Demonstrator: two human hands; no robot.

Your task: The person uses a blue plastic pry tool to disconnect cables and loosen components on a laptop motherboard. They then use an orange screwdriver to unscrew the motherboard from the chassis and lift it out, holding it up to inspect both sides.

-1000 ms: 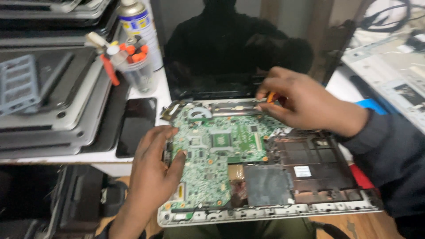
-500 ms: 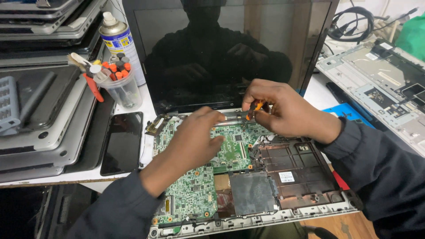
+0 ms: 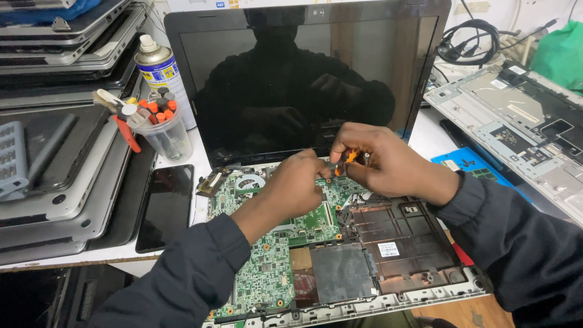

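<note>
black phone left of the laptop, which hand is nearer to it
Left. The left hand is over the green motherboard, closer to the black phone; the right hand sits farther right, holding an orange-handled tool.

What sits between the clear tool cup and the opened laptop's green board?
In the head view, a black phone lies flat on the white table between the tool cup and the green board.

A big black laptop screen [image 3: 303, 79] stands dark at the top middle. A small white label [image 3: 388, 249] sits low, right of middle. A spray can [image 3: 159, 73] with a blue and yellow label stands upper left. A black phone screen [image 3: 165, 206] lies at the left.
</note>
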